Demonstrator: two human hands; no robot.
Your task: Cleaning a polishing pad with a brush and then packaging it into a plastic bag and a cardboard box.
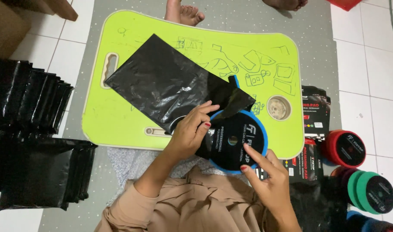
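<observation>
Nearest, the right hand points a finger onto the black face of the disc, other fingers loosely curled, gripping nothing; the left hand pinches the bag mouth where it overlaps the disc's far-left rim; the blue-edged disc lies half over the near edge of the green table, right of centre; the bag spreads diagonally toward the far left, its corners inside the table edges; bare green remains far right; black bag stacks crowd the left floor, coloured pads the right.
</observation>
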